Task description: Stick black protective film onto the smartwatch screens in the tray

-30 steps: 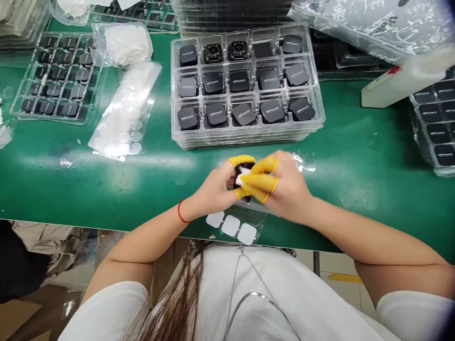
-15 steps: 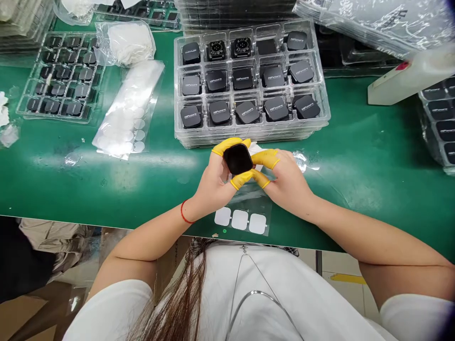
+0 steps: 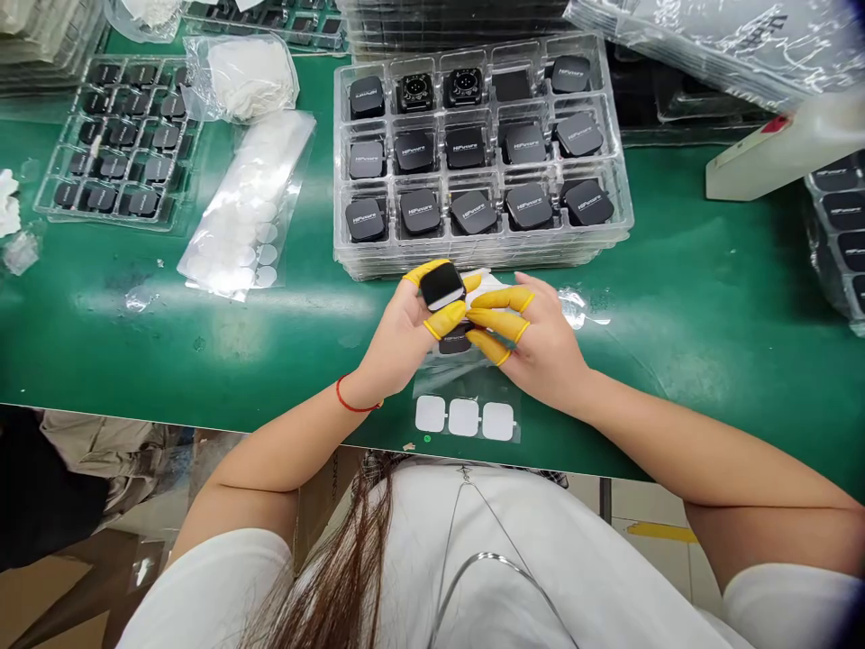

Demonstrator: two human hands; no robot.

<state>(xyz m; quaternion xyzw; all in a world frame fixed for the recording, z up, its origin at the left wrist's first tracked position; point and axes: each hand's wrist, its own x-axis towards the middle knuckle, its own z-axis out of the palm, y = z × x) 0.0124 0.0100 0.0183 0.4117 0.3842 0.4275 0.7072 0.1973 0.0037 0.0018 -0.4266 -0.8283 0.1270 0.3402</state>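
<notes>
My left hand (image 3: 405, 329), in yellow finger cots, grips a black square watch case (image 3: 442, 285) with a glossy face, tilted so that light shines off its lower edge. My right hand (image 3: 531, 333), also in yellow finger cots, has its fingertips pinched together by the watch's right edge; what they hold, if anything, is hidden. A crumpled white wipe (image 3: 484, 282) shows between the hands. Below the fingers, partly covered, is a black piece with pale lettering (image 3: 455, 342). Nearer the table edge lies a clear sheet with white rounded-square stickers (image 3: 463, 417).
A stacked clear tray (image 3: 483, 254) of black watch cases stands beyond my hands. Leftward are a sheet of round clear stickers (image 3: 233, 216), a bag of white wipes (image 3: 243, 79) and another filled tray (image 3: 112, 216). A white bottle (image 3: 770, 149) leans in at right.
The watch case has shifted slightly up and left and tipped over. My right fingers have come away from its face, and the lettered black piece below has come into view.
</notes>
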